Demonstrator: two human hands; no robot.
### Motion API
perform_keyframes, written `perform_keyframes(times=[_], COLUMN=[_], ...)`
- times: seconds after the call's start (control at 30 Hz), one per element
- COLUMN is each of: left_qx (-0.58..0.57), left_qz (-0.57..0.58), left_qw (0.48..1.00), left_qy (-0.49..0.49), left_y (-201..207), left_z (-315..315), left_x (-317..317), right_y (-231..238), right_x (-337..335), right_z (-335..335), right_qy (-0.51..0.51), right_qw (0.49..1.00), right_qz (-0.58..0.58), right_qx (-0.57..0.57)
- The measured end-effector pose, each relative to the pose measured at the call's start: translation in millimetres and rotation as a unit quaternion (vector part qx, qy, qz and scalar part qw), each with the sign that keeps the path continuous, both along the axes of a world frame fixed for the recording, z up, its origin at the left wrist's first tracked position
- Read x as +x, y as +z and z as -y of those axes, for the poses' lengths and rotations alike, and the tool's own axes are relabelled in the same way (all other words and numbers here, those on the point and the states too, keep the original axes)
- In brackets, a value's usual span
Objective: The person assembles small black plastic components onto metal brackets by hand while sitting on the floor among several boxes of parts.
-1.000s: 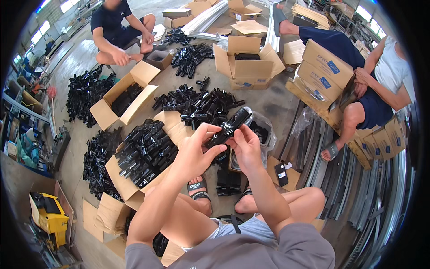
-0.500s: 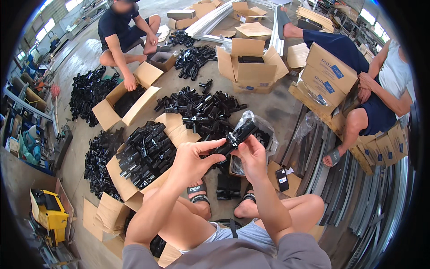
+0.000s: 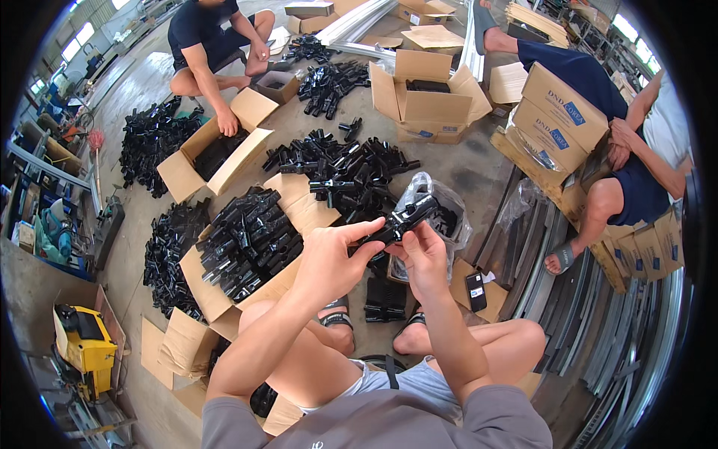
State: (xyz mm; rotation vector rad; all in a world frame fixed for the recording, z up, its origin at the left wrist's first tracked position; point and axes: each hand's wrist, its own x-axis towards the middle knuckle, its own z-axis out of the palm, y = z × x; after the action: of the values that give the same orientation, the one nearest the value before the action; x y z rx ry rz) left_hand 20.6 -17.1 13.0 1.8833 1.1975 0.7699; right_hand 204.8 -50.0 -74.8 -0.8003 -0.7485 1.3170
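Observation:
Between my two hands, above the floor in front of my knees, is a glossy black connector-like part. My left hand pinches its lower left end with thumb and fingers. Its upper right portion is gripped by my right hand, thumb on the near side. Some of the part is hidden by my fingers. Beneath my hands a small stack of similar black parts lies between my feet. Just beyond stands a container lined with clear plastic, with black parts inside. A heap of loose black parts spreads farther off.
Left of my hands an open carton holds rows of black parts. A person's hand reaches into another carton. At right, another person sits by stacked cartons. A phone lies on cardboard near long metal strips.
The part in my hands has tipped slightly flatter, while both hands keep hold of it. My view has shifted a little. The seated people have barely moved.

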Motion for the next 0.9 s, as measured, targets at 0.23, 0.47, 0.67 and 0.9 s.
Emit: perform_keyframes(times=[0.23,0.47,0.67,0.9], left_qx=[0.004,-0.153,-0.450,-0.405], left_qz=[-0.038,0.104,0.383,0.447], left_qw=[0.999,0.982,0.805,0.791], left_qy=[-0.006,-0.038,0.051,0.105], left_y=[6,-20,-21,-22], left_z=[0,1,-18,-13], left_x=[2,4,-14,-21], right_y=[-3,-2,-13,-222], right_x=[-1,-3,16,95], right_z=[3,-3,-33,-43], right_qy=[-0.006,-0.043,-0.065,0.020], right_qw=[0.999,0.996,0.986,0.669], right_qz=[-0.038,-0.026,0.105,0.698], right_qx=[-0.014,-0.079,-0.115,-0.252])
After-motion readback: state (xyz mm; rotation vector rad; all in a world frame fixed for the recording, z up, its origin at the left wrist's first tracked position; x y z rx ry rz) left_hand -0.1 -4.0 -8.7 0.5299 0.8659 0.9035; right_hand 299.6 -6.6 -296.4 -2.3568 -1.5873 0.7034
